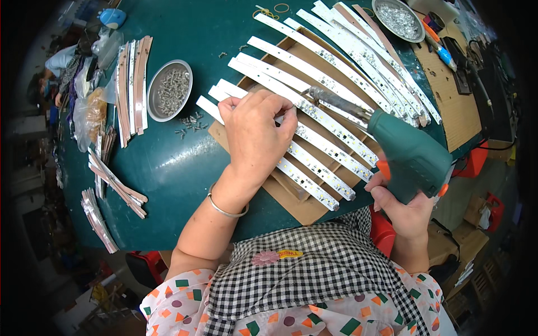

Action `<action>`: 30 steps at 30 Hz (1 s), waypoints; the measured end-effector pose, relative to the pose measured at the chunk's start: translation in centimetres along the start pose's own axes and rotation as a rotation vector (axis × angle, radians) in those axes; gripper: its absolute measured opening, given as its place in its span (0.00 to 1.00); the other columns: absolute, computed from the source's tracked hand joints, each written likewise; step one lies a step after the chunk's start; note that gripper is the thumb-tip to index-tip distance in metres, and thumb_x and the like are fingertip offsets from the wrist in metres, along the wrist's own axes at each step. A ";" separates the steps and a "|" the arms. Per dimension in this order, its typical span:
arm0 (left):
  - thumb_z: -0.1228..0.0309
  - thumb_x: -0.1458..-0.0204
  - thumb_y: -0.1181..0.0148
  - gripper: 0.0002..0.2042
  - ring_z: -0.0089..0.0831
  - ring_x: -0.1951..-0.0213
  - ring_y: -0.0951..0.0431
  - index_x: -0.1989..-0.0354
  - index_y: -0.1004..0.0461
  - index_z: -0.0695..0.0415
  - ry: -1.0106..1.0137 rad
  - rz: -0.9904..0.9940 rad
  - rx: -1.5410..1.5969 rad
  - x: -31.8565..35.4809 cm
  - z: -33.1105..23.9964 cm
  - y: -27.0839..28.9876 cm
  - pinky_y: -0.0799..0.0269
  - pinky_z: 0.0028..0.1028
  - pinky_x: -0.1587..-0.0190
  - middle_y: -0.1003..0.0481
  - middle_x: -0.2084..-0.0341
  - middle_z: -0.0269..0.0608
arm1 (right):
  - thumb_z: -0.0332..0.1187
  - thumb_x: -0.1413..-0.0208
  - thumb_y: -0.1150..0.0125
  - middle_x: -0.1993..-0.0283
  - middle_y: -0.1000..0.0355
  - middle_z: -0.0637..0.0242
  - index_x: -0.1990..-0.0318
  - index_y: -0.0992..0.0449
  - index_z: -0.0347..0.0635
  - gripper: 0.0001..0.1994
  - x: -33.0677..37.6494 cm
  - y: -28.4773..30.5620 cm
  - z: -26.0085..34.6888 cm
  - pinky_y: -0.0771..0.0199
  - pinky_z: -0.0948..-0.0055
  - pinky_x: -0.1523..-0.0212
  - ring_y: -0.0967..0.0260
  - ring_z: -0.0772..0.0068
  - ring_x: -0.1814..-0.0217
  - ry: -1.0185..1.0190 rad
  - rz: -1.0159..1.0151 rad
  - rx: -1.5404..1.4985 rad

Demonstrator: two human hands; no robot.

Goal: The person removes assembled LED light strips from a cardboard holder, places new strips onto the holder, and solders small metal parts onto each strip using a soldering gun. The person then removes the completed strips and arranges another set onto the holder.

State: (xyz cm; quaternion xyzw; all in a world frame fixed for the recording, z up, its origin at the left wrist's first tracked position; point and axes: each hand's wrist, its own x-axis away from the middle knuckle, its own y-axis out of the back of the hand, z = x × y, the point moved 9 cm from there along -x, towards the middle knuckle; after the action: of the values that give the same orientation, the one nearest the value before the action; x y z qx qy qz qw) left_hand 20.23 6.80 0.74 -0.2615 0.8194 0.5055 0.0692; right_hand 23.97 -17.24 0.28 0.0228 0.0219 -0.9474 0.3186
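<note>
My right hand is wrapped round the grip of a green, pistol-shaped soldering gun with an orange trigger. Its long dark barrel points left, and the tip is just beyond my left hand. That hand is closed in a pinch above the white LED strips, thumb against forefinger; whatever lies between the fingertips is hidden. Under it, narrow LED strips dotted with small chips lie side by side, slanting across a brown cardboard piece. More LED strips overlap beyond the barrel.
Left of the strips, a metal bowl holds small metal parts, with loose ones beside it. Bundled strips lie farther left. Another bowl of silvery pieces stands at the far right, near an orange-and-blue tool on cardboard.
</note>
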 end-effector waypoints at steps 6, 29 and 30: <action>0.75 0.59 0.34 0.01 0.31 0.73 0.26 0.77 0.21 0.56 -0.024 -0.042 0.057 0.1 -0.3 0.3 0.44 0.34 0.58 0.23 0.77 0.34 | 0.14 0.51 0.38 0.54 0.28 0.52 0.45 0.33 0.25 0.23 -0.4 -0.5 -0.7 0.26 0.79 0.78 0.26 0.68 0.67 -0.070 0.063 0.075; 0.74 0.60 0.34 0.02 0.31 0.74 0.28 0.79 0.22 0.56 0.157 0.026 0.242 0.2 1.7 -1.2 0.45 0.35 0.55 0.26 0.75 0.33 | 0.17 0.52 0.32 0.65 0.25 0.66 0.55 0.26 0.33 0.15 -0.1 0.8 -1.4 0.26 0.80 0.68 0.28 0.81 0.67 -0.250 -0.028 0.120; 0.74 0.60 0.34 0.02 0.31 0.74 0.28 0.79 0.22 0.56 0.159 0.027 0.242 0.2 1.7 -1.1 0.45 0.35 0.55 0.26 0.75 0.33 | 0.18 0.52 0.32 0.64 0.25 0.65 0.55 0.26 0.33 0.15 -0.3 0.6 -1.1 0.26 0.80 0.68 0.28 0.81 0.67 -0.235 -0.010 0.110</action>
State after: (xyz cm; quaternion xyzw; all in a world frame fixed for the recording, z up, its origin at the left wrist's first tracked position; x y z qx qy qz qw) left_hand 20.37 7.76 -1.02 -0.2794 0.8807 0.3815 0.0285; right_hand 24.61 -17.50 -0.86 -0.0708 -0.0677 -0.9448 0.3126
